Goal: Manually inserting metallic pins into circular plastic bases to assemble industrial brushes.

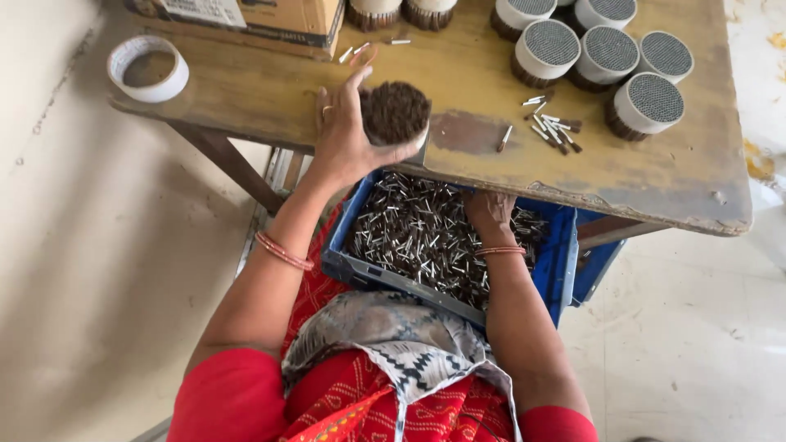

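Head view looks down on a worn wooden desk (pixel 491 176) with a blue crate (pixel 557 270) tucked under its near edge. Left hand (pixel 348 131) has its grip closed around a round bundle of dark brown sticks (pixel 395 110), which stands upright on the desk near the front edge, fingers curled over its left side. Right hand (pixel 490 214) is down in the crate, resting on a heap of small metal pins (pixel 409 233); its fingers are buried, so I cannot tell whether that grip is open or closed. More finished bundles in white sleeves (pixel 647 102) stand at the far right of the desk, a few loose pins (pixel 550 127) lie beside them, and a roll of tape (pixel 147 67) sits at the left corner.
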